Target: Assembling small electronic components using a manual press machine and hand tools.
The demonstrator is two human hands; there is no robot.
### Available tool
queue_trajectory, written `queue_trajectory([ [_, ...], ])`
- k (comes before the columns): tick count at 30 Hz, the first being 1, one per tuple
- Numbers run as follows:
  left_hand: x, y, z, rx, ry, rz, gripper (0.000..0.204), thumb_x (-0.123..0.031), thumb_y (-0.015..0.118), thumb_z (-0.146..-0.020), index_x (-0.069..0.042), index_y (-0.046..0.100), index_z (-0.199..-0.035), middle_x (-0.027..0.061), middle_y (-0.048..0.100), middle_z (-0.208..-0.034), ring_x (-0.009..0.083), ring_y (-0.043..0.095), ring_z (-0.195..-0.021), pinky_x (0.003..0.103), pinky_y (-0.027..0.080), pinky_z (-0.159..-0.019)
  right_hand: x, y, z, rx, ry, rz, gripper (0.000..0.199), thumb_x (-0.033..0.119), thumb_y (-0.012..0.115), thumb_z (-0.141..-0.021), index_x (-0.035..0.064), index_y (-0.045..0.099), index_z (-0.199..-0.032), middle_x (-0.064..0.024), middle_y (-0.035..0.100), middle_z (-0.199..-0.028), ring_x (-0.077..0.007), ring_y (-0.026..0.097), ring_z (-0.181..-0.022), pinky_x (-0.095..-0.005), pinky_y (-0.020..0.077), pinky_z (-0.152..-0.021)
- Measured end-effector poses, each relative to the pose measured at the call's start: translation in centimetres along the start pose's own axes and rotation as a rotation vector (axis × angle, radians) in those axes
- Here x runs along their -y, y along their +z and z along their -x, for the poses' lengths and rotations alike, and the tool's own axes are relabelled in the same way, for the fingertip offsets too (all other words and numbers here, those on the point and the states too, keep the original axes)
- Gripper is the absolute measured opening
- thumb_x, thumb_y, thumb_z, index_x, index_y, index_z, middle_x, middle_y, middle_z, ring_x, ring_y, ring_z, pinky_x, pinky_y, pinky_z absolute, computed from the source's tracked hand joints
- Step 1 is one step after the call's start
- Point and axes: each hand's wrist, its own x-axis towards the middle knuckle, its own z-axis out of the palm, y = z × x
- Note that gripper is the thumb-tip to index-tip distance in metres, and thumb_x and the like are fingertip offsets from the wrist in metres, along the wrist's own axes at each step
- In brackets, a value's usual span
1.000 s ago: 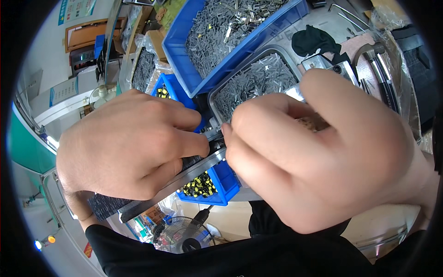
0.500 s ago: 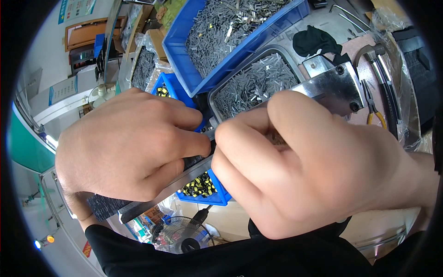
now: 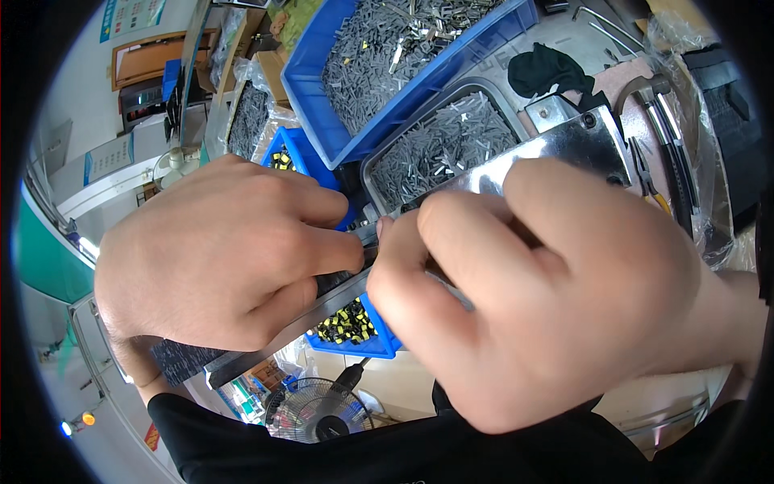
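My left hand [image 3: 234,254] is closed, knuckles up, with its bent fingertips pressed down on a narrow metal rail [image 3: 326,308]. Small dark pieces [image 3: 330,282] show in the rail beneath those fingers. A row of dark, ribbed pieces [image 3: 185,363] sticks out below my left wrist. Beside the left fingertips, my right hand [image 3: 548,290] is curled over the rail's right part, one fingertip touching down near its upper edge. Whatever lies inside either grip is hidden. A shiny metal block [image 3: 564,149] rises behind my right hand.
A metal tray [image 3: 369,173] of small grey pieces stands beyond the rail, with a large blue bin [image 3: 435,90] behind it. Small blue bins [image 3: 391,343] hold black-and-yellow parts. Pliers [image 3: 645,173], a hammer [image 3: 645,89] and a black cloth [image 3: 548,71] lie at the right.
My right hand has tilted and shifted slightly down and right, with its fingers loosening a little and one fingertip now showing. My left hand has stayed nearly in place.
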Motion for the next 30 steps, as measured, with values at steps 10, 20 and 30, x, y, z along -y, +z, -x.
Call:
queue_trajectory([
  [10,-0.2,-0.2,0.4,0.049,-0.006,-0.026,0.036,-0.012,0.063,-0.058,-0.002,0.073,-0.091,0.0169,0.068,-0.089,0.0377,0.067,-0.075,0.047,0.055,-0.068,0.1,0.3,0.3,-0.073,0.080,0.021,0.011,0.010,0.068,-0.066,0.0028,0.062,-0.071,-0.0023,0.046,-0.071,-0.0141,0.043,-0.060,-0.0264,0.0299,-0.051],
  [20,0.0,-0.1,0.0,0.058,-0.003,-0.017,0.040,-0.009,0.059,-0.061,-0.003,0.074,-0.098,0.0174,0.069,-0.094,0.0370,0.067,-0.078,0.047,0.056,-0.069,-0.3,0.7,0.9,-0.169,0.102,-0.008,0.017,0.014,0.066,-0.063,0.0015,0.065,-0.074,-0.0024,0.046,-0.067,-0.0148,0.041,-0.058,-0.0266,0.0294,-0.050],
  [30,0.0,-0.2,-0.1,0.110,-0.036,-0.038,0.042,-0.010,0.060,-0.061,-0.002,0.074,-0.100,0.0186,0.069,-0.093,0.0366,0.066,-0.076,0.046,0.055,-0.068,-0.4,-0.8,0.5,-0.064,0.206,-0.062,0.009,0.008,0.071,-0.075,0.0011,0.065,-0.074,-0.0023,0.051,-0.068,-0.0132,0.037,-0.053,-0.0253,0.0261,-0.047],
])
